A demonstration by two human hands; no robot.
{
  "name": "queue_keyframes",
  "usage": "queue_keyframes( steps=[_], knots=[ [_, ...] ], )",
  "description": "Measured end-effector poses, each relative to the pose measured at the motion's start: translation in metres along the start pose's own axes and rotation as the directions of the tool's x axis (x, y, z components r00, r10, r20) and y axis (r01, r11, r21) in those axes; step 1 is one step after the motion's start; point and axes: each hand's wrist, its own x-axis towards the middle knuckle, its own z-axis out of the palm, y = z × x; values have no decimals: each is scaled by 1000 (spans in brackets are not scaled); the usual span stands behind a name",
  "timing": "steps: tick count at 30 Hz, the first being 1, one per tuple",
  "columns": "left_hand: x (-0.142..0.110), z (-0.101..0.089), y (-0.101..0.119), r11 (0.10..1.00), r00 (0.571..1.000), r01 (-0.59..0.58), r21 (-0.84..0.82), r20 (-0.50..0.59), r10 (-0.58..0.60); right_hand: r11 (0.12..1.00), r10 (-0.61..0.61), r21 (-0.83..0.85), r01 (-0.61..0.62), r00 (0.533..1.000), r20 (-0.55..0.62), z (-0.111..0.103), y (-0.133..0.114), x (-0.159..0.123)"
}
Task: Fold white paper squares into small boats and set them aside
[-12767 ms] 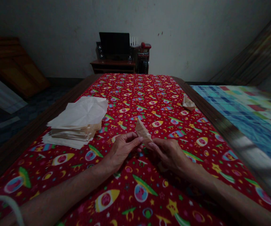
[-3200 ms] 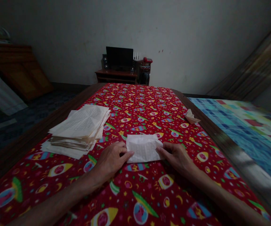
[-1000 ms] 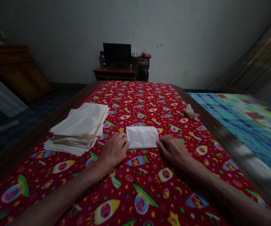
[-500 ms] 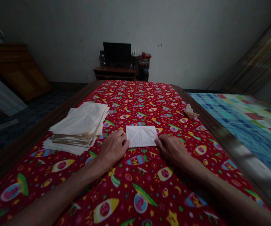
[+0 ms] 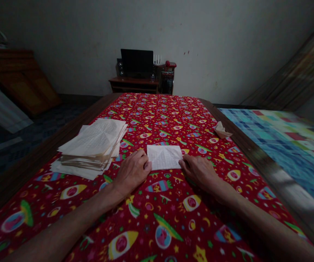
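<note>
Paper stack [image 5: 91,142] is blocking left, cloth [image 5: 159,114] is lying open beyond the sheet [image 5: 164,157], folded piece [image 5: 222,130] is obstructing far right

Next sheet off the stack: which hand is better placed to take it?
Left, probably. The left hand sits between the stack and the folded paper, at the paper's left edge; the right hand is at its right edge, farther from the stack.

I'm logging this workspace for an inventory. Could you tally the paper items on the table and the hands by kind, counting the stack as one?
Paper stack: 1
Flat white paper between the hands: 1
Folded paper shape near the right edge: 1
Hands, left hand and right hand: 2
Total: 5
</note>
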Motion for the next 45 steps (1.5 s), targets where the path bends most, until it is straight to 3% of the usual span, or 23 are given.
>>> queue_keyframes(
  steps=[5,8,10,12,15,18,25,40,45],
  knots=[
    [0,4,-3,999,1000,2,-34,-6,-2,1000,-22,-5,22,1000,-7,0,0,-1],
    [-1,6,-7,995,996,30,-95,-75,-37,1000,-18,-2,18,1000,6,-2,-1,-1],
    [0,6,-7,990,986,-14,-138,-167,-9,1000,-12,4,12,1000,11,-3,-1,-1],
    [0,3,-2,981,973,-143,-129,-201,116,1000,-14,9,14,1000,8,-2,-1,-1],
    [1,0,12,921,923,-385,-62,-37,383,1000,-14,2,14,1000,-17,0,-2,-1],
    [2,1,25,894,886,-443,-76,117,449,1000,-3,-9,3,998,-57,3,-2,-1],
    [3,10,26,897,884,-409,-168,169,435,1000,-20,-4,19,997,-76,6,-2,-1],
    [3,2,23,912,893,-361,-193,210,398,1000,-14,11,14,999,-48,5,0,-1],
    [7,2,16,919,921,-348,-186,117,372,999,-14,36,16,998,-54,4,0,-2]
  ],
)
